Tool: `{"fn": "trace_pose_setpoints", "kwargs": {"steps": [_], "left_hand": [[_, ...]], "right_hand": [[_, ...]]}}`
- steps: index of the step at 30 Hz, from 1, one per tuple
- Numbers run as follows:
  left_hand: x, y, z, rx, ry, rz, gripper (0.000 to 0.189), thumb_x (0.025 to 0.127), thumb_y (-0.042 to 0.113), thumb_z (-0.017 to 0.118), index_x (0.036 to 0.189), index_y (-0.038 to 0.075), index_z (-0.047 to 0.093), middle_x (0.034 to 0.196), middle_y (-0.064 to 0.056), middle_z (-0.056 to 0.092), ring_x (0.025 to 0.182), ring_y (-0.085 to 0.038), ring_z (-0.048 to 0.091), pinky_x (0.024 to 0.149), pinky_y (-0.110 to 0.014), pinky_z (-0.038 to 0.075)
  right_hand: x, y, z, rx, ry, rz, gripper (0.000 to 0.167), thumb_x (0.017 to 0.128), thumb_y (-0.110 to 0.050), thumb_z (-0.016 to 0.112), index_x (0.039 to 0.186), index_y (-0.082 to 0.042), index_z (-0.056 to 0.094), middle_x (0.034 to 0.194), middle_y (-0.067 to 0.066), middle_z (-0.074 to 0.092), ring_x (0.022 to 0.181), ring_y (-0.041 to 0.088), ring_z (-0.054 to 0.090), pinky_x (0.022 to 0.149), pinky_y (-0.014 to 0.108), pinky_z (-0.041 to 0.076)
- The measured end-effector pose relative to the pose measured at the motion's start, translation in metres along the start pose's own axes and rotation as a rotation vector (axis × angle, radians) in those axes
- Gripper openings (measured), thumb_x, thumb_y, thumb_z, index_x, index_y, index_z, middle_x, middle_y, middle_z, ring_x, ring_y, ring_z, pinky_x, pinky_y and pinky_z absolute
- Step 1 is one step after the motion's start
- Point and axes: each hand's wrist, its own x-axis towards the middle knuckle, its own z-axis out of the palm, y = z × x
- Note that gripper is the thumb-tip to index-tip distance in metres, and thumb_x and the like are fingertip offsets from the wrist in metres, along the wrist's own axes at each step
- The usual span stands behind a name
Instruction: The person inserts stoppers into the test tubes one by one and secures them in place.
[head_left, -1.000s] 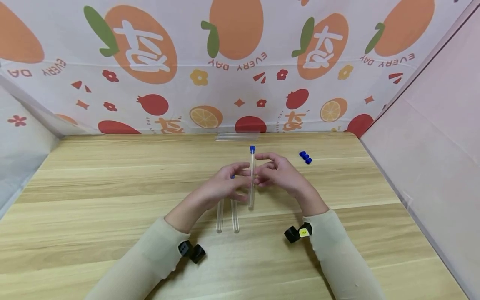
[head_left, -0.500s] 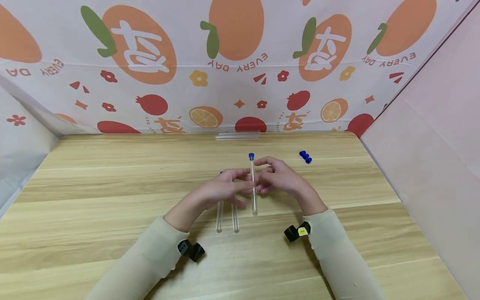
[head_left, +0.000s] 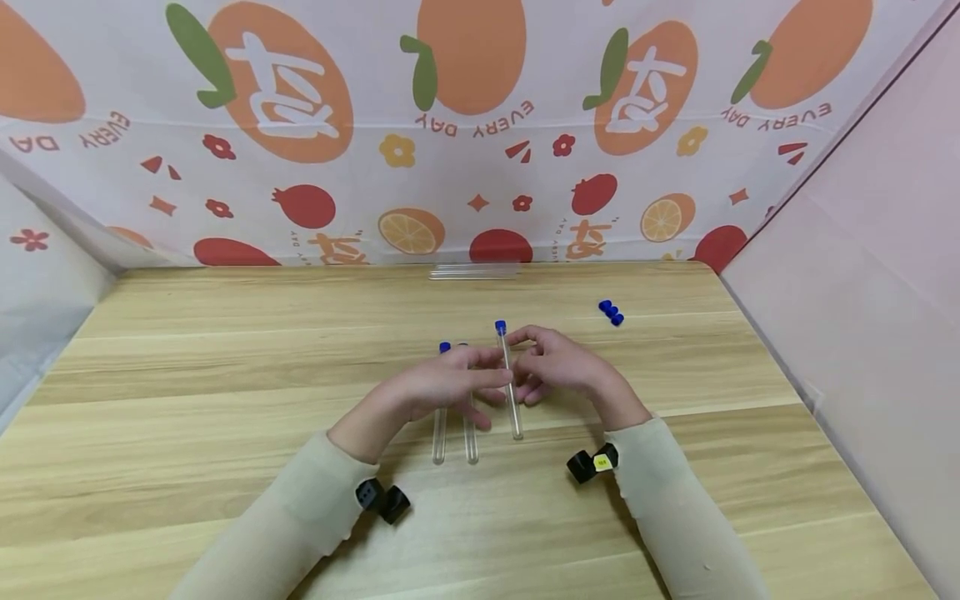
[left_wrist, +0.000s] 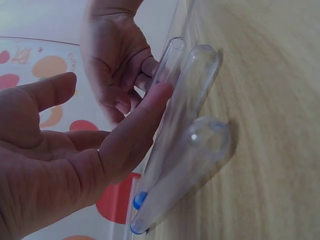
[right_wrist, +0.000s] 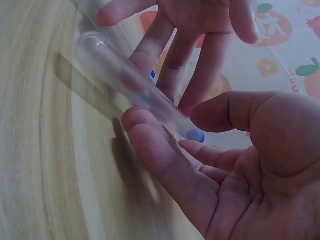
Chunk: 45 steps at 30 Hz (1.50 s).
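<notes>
A clear test tube (head_left: 513, 408) with a blue cap slants between the two hands, its rounded end toward the person. My right hand (head_left: 558, 362) holds it near the capped end, thumb tip and fingers at the glass. My left hand (head_left: 442, 385) has its fingers spread and rather straight, with fingertips against the same tube. In the right wrist view, the tube's shadow lies apart from it on the wood. Two more capped tubes lie side by side beneath the left hand: a left one (head_left: 439, 437) and a right one (head_left: 471, 437), partly hidden by that hand.
Several clear tubes (head_left: 472, 272) lie crosswise at the table's back edge. A few loose blue caps (head_left: 611, 312) sit at the back right. The wood-grain table (head_left: 225, 375) meets a fruit-print cloth (head_left: 465, 175) behind and a pale wall (head_left: 847, 292) on the right.
The held tube has come toward the person and tilted, its rounded end swinging slightly right. Both hands moved with it. The two lying tubes stayed put, and their caps show more.
</notes>
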Motion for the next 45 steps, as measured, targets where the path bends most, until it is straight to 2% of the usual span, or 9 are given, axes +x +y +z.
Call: {"fn": "trace_pose_setpoints", "kwargs": {"steps": [8, 26, 34, 41, 45], "left_hand": [[0.0038, -0.0036, -0.0015, 0.016, -0.033, 0.014, 0.048, 0.106, 0.021, 0.048, 0.147, -0.002, 0.039, 0.144, -0.022, 0.048, 0.126, -0.039, 0.054, 0.086, -0.047, 0.06], [0.0017, -0.0033, -0.0029, 0.074, -0.062, 0.003, 0.042, 0.106, 0.019, 0.047, 0.139, -0.007, 0.045, 0.138, -0.023, 0.051, 0.122, -0.041, 0.057, 0.089, -0.047, 0.059], [-0.0008, -0.0009, -0.0028, 0.079, -0.062, -0.001, 0.041, 0.107, 0.018, 0.047, 0.14, -0.005, 0.044, 0.144, -0.022, 0.047, 0.125, -0.042, 0.055, 0.087, -0.048, 0.059], [-0.0038, 0.0031, -0.0041, 0.085, -0.074, -0.011, 0.057, 0.107, 0.02, 0.046, 0.156, 0.0, 0.025, 0.16, -0.018, 0.029, 0.129, -0.043, 0.052, 0.087, -0.047, 0.059], [-0.0038, 0.0023, -0.0039, 0.091, -0.077, -0.014, 0.058, 0.107, 0.02, 0.046, 0.156, 0.001, 0.024, 0.161, -0.018, 0.026, 0.129, -0.042, 0.052, 0.087, -0.047, 0.059]], "right_hand": [[0.0007, 0.0009, 0.0019, -0.016, -0.028, 0.021, 0.047, 0.099, -0.008, 0.049, 0.145, -0.007, 0.041, 0.097, 0.018, 0.069, 0.074, 0.024, 0.071, 0.068, 0.036, 0.063], [0.0039, 0.0008, 0.0024, -0.045, -0.063, 0.044, 0.05, 0.1, -0.01, 0.049, 0.149, -0.005, 0.038, 0.088, 0.017, 0.072, 0.073, 0.023, 0.071, 0.067, 0.034, 0.062], [0.0061, 0.0015, 0.0026, -0.054, -0.075, 0.043, 0.05, 0.1, -0.01, 0.05, 0.149, -0.005, 0.038, 0.086, 0.017, 0.071, 0.072, 0.023, 0.07, 0.067, 0.035, 0.062], [0.007, 0.0002, 0.0031, -0.054, -0.081, 0.033, 0.049, 0.101, -0.01, 0.05, 0.148, -0.006, 0.04, 0.085, 0.017, 0.071, 0.072, 0.025, 0.071, 0.068, 0.036, 0.063], [0.0067, 0.0016, 0.0037, -0.055, -0.078, 0.032, 0.049, 0.101, -0.01, 0.051, 0.149, -0.006, 0.04, 0.085, 0.016, 0.071, 0.072, 0.025, 0.071, 0.067, 0.037, 0.063]]}}
